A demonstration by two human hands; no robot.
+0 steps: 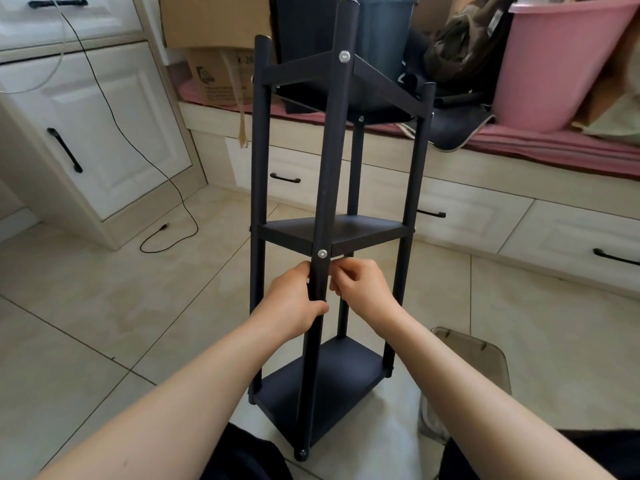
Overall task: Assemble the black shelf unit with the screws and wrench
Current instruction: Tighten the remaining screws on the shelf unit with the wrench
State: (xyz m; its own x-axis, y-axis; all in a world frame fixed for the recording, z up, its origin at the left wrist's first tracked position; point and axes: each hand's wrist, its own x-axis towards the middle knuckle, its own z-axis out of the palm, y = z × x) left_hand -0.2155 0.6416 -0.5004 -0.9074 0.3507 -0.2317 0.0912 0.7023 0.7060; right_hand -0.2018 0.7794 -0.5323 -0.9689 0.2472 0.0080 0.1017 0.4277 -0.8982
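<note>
The black shelf unit stands upright on the floor in front of me, with three shelves between four round posts. A silver screw sits in the near post at the middle shelf, and another silver screw at the top shelf. My left hand grips the near post just below the middle shelf. My right hand is right beside that post, fingers curled and pinched together near the screw. What it pinches is too small to make out. No wrench shows clearly.
White cabinets stand at the left with a black cable trailing on the tiled floor. A bench with drawers runs behind, bearing a pink tub and cardboard boxes. A clear plastic tray lies at my right.
</note>
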